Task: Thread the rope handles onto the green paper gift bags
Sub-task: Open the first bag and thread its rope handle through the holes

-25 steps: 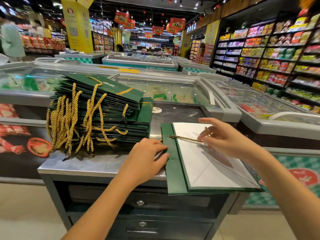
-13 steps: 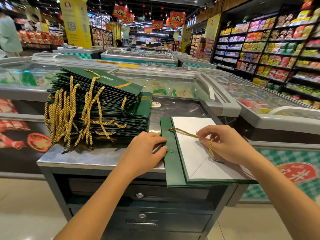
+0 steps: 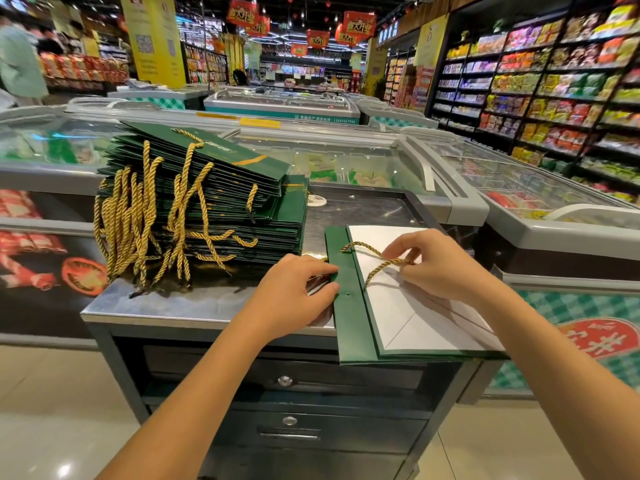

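Observation:
A flat green paper gift bag [image 3: 356,327] lies on the steel counter with its white inside flap turned up. A gold rope handle [image 3: 369,252] comes out of the upper hole in the green rim and loops across the white flap. My right hand [image 3: 440,265] pinches that rope near its free end. My left hand [image 3: 294,292] grips the bag's left edge beside the holes, fingers on the green rim. To the left stands a tall stack of green bags [image 3: 207,202] with gold handles hanging over its side.
The steel counter [image 3: 194,303] has drawers below. Glass-lidded freezer chests [image 3: 502,188] stand behind and to the right. Stocked shelves [image 3: 554,81] line the right aisle. A person stands at the far left [image 3: 17,60].
My right hand has shifted along the rope, which now lies in a loop over the white flap with its free end pointing back toward the rim. The left hand stays on the bag's edge.

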